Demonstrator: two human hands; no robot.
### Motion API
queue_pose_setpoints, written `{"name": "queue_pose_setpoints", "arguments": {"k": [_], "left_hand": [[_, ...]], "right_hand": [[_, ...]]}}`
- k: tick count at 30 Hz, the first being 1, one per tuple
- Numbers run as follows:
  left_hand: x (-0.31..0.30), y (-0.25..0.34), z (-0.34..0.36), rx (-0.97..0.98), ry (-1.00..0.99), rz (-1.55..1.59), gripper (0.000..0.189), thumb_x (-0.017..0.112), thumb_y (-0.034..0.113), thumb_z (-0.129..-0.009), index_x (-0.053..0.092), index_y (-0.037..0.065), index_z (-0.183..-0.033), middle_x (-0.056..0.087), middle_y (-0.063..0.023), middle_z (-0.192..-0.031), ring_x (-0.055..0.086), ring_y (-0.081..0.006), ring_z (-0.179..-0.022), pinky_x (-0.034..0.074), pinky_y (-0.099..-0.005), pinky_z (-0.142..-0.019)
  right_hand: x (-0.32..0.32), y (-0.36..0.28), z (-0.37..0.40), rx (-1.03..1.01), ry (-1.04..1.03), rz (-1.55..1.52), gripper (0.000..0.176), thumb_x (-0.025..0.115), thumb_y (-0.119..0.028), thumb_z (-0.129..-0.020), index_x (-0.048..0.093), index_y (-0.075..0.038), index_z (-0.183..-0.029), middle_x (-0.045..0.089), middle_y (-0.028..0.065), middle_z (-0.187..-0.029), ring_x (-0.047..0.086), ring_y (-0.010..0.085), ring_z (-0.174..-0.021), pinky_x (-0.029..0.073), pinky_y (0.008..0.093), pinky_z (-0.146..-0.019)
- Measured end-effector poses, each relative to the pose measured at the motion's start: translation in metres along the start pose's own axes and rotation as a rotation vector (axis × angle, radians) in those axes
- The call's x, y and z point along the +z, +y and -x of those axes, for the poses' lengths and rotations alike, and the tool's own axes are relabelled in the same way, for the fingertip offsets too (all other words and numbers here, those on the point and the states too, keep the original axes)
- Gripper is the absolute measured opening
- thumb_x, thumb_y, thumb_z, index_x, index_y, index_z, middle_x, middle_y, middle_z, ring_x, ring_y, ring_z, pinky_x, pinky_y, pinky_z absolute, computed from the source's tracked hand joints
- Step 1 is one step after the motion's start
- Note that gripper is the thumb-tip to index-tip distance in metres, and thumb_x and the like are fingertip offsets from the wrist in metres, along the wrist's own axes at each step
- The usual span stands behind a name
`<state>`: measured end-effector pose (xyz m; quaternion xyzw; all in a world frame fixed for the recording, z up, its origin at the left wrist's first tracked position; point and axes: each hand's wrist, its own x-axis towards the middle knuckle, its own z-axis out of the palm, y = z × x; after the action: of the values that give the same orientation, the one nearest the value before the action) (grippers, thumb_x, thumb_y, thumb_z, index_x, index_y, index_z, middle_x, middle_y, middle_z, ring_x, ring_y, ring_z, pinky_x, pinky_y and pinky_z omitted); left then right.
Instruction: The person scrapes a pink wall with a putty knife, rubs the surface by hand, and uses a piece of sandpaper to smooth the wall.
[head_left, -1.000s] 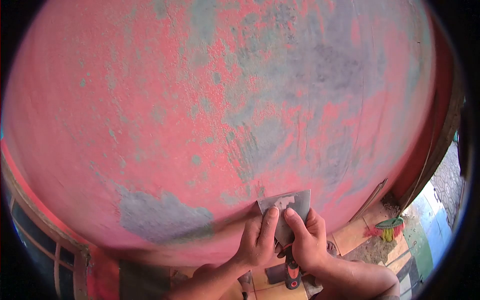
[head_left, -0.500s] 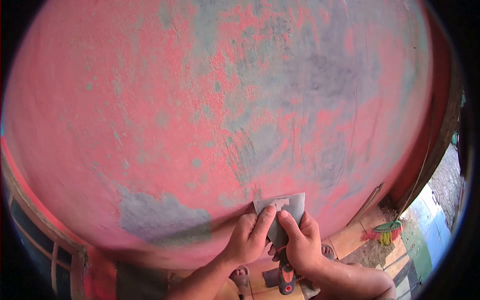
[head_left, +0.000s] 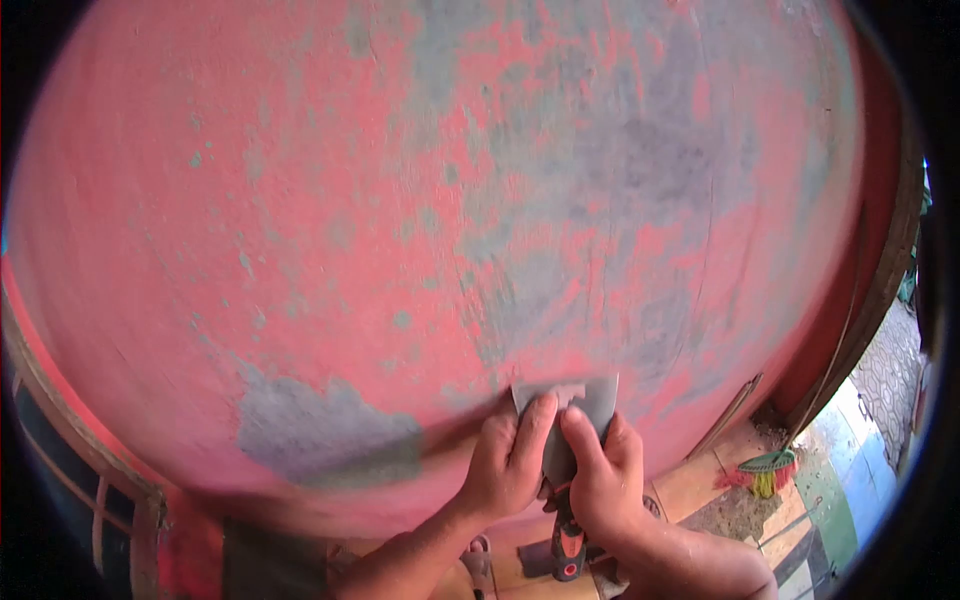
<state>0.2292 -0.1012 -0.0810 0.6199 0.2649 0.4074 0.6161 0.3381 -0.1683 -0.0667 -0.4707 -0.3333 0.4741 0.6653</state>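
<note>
Both hands grip one putty knife (head_left: 573, 455), a wide metal blade with a black and orange handle pointing down toward me. My left hand (head_left: 507, 458) is closed on the blade's left side, thumb pressed flat on the metal. On the other side my right hand (head_left: 606, 475) is closed round the blade and upper handle, its thumb also on the face. The blade's top edge lies at the wall (head_left: 330, 200), whose pink paint is worn to grey and green patches. A bigger grey bare patch (head_left: 320, 425) lies left of my hands. Fingers behind the blade are hidden.
A broom (head_left: 768, 470) with green, red and yellow bristles stands on the tiled floor at right, beside debris (head_left: 735, 515). A window frame (head_left: 135, 520) is at lower left. My sandalled foot (head_left: 478, 560) shows below.
The putty knife and both hands have shifted slightly up and to the right on the wall. The view has moved a little. Both hands keep their hold.
</note>
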Motion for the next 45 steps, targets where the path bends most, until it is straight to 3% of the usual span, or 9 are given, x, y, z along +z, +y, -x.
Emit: {"name": "queue_pose_setpoints", "arguments": {"k": [5,10,14,17,20,26,32,38,45], "left_hand": [[0.007,0.004,0.007,0.065,0.123,-0.036,0.041,0.040,0.034,-0.109,0.062,0.002,-0.096,0.059,0.0014,-0.064,0.053,-0.0041,-0.051,0.040,-0.0218,-0.043],[0.002,-0.001,0.003,-0.009,0.045,0.034,0.044,0.041,0.035,-0.109,0.061,0.003,-0.085,0.057,0.0014,-0.060,0.053,-0.0042,-0.051,0.040,-0.0221,-0.043],[-0.001,0.003,0.010,-0.115,0.028,0.090,0.046,0.040,0.035,-0.109,0.060,0.004,-0.081,0.056,0.0012,-0.059,0.053,-0.0045,-0.051,0.040,-0.0225,-0.043],[0.000,0.000,0.007,0.006,0.056,-0.026,0.047,0.040,0.035,-0.109,0.060,0.004,-0.081,0.057,0.0010,-0.059,0.053,-0.0054,-0.049,0.038,-0.0233,-0.041],[0.001,-0.001,0.003,0.086,0.042,-0.023,0.046,0.039,0.035,-0.109,0.060,0.004,-0.081,0.056,0.0009,-0.059,0.053,-0.0062,-0.047,0.037,-0.0241,-0.039],[-0.003,0.004,0.009,-0.091,0.008,0.038,0.046,0.041,0.036,-0.109,0.060,0.006,-0.078,0.059,0.0008,-0.063,0.052,-0.0050,-0.052,0.038,-0.0237,-0.043],[-0.005,-0.004,0.001,0.137,-0.007,-0.093,0.047,0.039,0.035,-0.110,0.060,0.004,-0.081,0.056,0.0014,-0.058,0.051,-0.0057,-0.047,0.038,-0.0237,-0.041],[0.003,0.006,0.007,-0.055,0.050,0.011,0.049,0.039,0.037,-0.109,0.060,0.006,-0.077,0.058,0.0009,-0.061,0.052,-0.0057,-0.048,0.037,-0.0236,-0.041],[0.004,0.010,0.003,0.009,0.048,-0.045,0.047,0.040,0.039,-0.108,0.061,0.006,-0.081,0.058,0.0010,-0.061,0.051,-0.0067,-0.046,0.036,-0.0245,-0.039]], "right_hand": [[0.001,0.006,0.005,-0.010,-0.006,-0.023,0.029,0.055,-0.026,-0.104,0.054,0.002,-0.103,0.063,0.0069,-0.073,0.060,0.0119,-0.052,0.049,0.0263,-0.042],[-0.004,-0.012,0.004,0.141,-0.053,0.029,0.030,0.054,-0.027,-0.104,0.052,0.003,-0.106,0.065,0.0101,-0.074,0.063,0.0150,-0.052,0.051,0.0272,-0.042],[0.003,-0.003,0.006,0.068,-0.016,0.015,0.029,0.053,-0.028,-0.104,0.054,0.001,-0.104,0.064,0.0093,-0.069,0.062,0.0166,-0.048,0.051,0.0293,-0.039],[0.002,0.009,0.005,-0.012,0.005,0.043,0.029,0.053,-0.028,-0.104,0.054,0.001,-0.106,0.064,0.0090,-0.069,0.062,0.0167,-0.048,0.051,0.0295,-0.039],[0.002,-0.005,0.005,0.074,-0.015,0.062,0.028,0.053,-0.028,-0.104,0.053,0.000,-0.105,0.064,0.0088,-0.069,0.062,0.0167,-0.048,0.051,0.0297,-0.039],[0.004,-0.001,0.008,0.055,0.002,0.038,0.028,0.052,-0.028,-0.105,0.053,0.000,-0.103,0.063,0.0091,-0.069,0.061,0.0168,-0.047,0.050,0.0294,-0.039],[0.002,-0.002,0.006,0.032,-0.027,0.015,0.029,0.054,-0.026,-0.104,0.053,0.002,-0.105,0.065,0.0093,-0.073,0.063,0.0145,-0.052,0.051,0.0274,-0.042],[0.000,0.000,0.006,0.032,-0.035,0.006,0.031,0.054,-0.028,-0.104,0.052,0.002,-0.106,0.065,0.0088,-0.072,0.064,0.0147,-0.054,0.051,0.0268,-0.043],[0.001,-0.009,0.001,-0.019,-0.033,0.008,0.032,0.055,-0.028,-0.104,0.051,0.004,-0.105,0.062,0.0078,-0.070,0.061,0.0132,-0.051,0.050,0.0272,-0.042]]}}
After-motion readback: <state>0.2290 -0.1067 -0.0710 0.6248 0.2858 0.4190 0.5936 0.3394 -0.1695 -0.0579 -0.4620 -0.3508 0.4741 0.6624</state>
